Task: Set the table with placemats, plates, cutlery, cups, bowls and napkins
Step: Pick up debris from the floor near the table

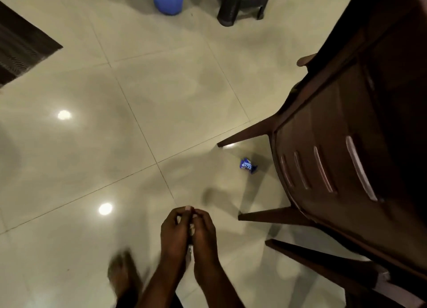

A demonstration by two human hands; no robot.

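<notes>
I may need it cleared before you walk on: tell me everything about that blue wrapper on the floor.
The blue wrapper is small and crumpled, glossy like foil or plastic, with white print too small to read. It lies on the pale tiled floor beside the brown chair, between its legs. Nothing touches it; both hands are well clear.

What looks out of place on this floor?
A crumpled blue wrapper lies on the tiled floor, beside the brown chair, like dropped litter. Both hands are pressed together around something small and whitish, mostly hidden.

Glossy tiled floor [161, 88]; smooth, shiny brown plastic chair [335, 169].
</notes>
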